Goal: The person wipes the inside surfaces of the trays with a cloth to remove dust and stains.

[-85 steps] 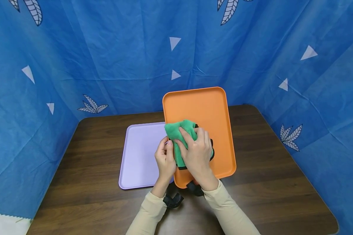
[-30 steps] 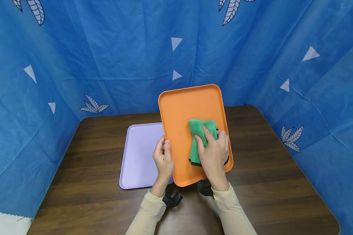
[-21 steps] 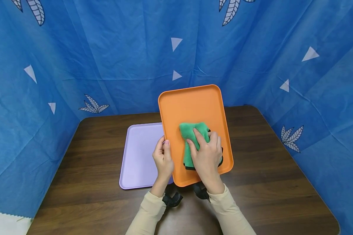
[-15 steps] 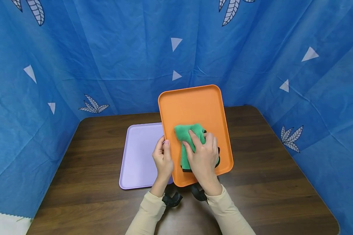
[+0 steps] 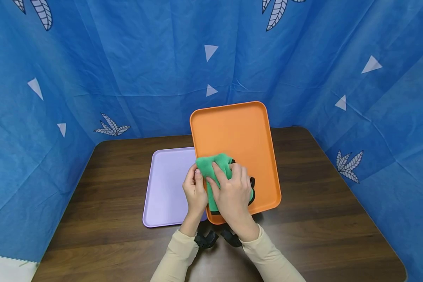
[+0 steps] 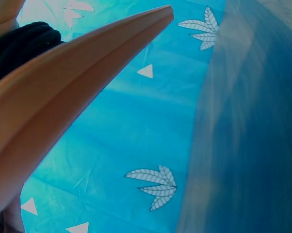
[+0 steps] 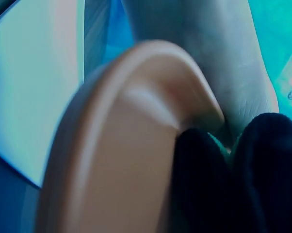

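A purple tray (image 5: 169, 188) is laid on the tabletop (image 5: 102, 196). Next, a tipped-up orange tray (image 5: 232, 125) is pinched at its left edge by the thumb and fingers of the left hand (image 5: 196, 194); its long side is pointed away and up. On its near left part, just beside the left thumb, a green cloth (image 5: 208, 166) is set. The cloth is gripped by the bent fingers of the right hand (image 5: 234, 194), with most of the orange tray found ahead and right of them.

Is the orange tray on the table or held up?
Up: the left hand grips the orange tray, whose top hides some blue curtain.
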Tool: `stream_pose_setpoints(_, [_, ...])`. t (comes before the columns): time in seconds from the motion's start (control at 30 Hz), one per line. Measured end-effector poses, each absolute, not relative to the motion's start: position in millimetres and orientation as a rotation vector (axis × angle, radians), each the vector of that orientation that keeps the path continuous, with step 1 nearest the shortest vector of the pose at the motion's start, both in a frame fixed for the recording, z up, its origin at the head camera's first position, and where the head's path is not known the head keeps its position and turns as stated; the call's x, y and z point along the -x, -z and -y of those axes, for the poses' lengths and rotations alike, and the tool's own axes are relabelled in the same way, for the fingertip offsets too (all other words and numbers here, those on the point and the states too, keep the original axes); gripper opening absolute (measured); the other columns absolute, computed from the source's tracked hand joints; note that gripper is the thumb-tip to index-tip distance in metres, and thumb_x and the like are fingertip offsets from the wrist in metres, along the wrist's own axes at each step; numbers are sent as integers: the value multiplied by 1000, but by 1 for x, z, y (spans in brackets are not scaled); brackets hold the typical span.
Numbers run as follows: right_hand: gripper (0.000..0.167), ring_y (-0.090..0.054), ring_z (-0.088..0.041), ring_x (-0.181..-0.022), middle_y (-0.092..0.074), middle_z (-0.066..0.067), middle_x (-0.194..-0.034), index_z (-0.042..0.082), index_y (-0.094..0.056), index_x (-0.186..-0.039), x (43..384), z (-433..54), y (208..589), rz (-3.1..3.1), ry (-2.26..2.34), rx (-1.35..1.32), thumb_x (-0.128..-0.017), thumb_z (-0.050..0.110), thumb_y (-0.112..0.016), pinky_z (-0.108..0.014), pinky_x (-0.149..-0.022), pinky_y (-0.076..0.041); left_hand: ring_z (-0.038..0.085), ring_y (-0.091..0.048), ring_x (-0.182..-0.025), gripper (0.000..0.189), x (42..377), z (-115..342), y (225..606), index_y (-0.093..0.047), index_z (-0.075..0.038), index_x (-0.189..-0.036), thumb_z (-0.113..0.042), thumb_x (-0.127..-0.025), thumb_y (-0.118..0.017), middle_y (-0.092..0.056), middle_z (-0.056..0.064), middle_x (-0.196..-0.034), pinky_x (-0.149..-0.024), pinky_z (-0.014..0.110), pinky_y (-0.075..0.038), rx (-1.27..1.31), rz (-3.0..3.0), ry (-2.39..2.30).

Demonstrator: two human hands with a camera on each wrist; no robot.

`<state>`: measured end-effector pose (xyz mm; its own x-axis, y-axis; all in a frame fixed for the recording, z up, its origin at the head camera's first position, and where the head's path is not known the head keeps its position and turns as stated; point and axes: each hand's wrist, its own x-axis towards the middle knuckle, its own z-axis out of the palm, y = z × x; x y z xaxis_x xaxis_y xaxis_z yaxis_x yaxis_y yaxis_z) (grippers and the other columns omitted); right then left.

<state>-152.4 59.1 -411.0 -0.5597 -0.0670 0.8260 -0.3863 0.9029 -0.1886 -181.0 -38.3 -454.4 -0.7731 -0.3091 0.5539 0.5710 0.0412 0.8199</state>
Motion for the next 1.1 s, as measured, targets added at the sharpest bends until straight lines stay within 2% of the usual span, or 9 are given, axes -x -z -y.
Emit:
stream_pose_setpoints(0.13, [37,-48,-28,-72,-56,-18,-93,17,-74,-114,151,-58,411,2138,-413,-335,-80,31,-80,-38,-57,-42,1,-49,-66,30,180,39,454,-59,13,-119,-3,-103,-39,-53,14,-69,-63,15,-46,277,1699,1811])
stream_pose_setpoints(0.27, [36,-49,-28,-72,-56,-18,-93,17,-74,-113,152,-59,411,2139,-435,-350,-80,31,-81,-37,-57,-43,0,-53,-67,30,180,40,453,-60,14,-118,-2,-103,-40,-57,19,-69,-61,15,-48,276,1695,1799])
stream_pose_setpoints(0.4, [37,-50,-29,-74,-57,-17,-94,17,-75,-113,155,-62,411,2153,-474,-370,-80,32,-81,-37,-58,-44,-1,-58,-70,29,181,40,453,-61,13,-117,-1,-102,-40,-64,25,-79,-60,16,-50,261,1690,1768])
stream_pose_setpoints(0.57, [39,-52,-29,-77,-59,-17,-96,17,-74,-114,156,-68,410,2169,-492,-366,-78,31,-82,-38,-61,-46,-1,-60,-78,29,181,41,453,-61,13,-117,-1,-102,-42,-68,28,-95,-67,15,-51,248,1696,1753])
stream_pose_setpoints(0.63, [41,-51,-29,-78,-59,-17,-96,18,-74,-115,156,-72,410,2181,-492,-353,-77,30,-83,-38,-61,-45,0,-58,-77,28,181,40,452,-61,14,-117,-1,-102,-42,-67,28,-94,-65,15,-49,237,1696,1752])
stream_pose_setpoints(0.77, [44,-51,-30,-80,-58,-18,-97,18,-74,-116,157,-80,409,2201,-498,-311,-75,28,-85,-39,-61,-45,1,-47,-65,27,182,41,453,-61,15,-116,1,-101,-44,-60,25,-77,-56,17,-42,201,1702,1731])
stream_pose_setpoints(0.83, [44,-52,-31,-81,-58,-18,-96,18,-74,-116,158,-84,408,2204,-504,-283,-74,28,-86,-40,-61,-46,1,-46,-63,26,182,41,452,-61,15,-115,1,-101,-44,-58,24,-73,-55,18,-41,188,1705,1726])
stream_pose_setpoints(1.1, [44,-53,-34,-85,-57,-20,-98,17,-74,-116,161,-103,409,2214,-557,-175,-75,29,-85,-44,-62,-46,1,-55,-70,25,183,44,450,-62,15,-113,1,-100,-45,-64,28,-82,-60,16,-47,176,1686,1754])
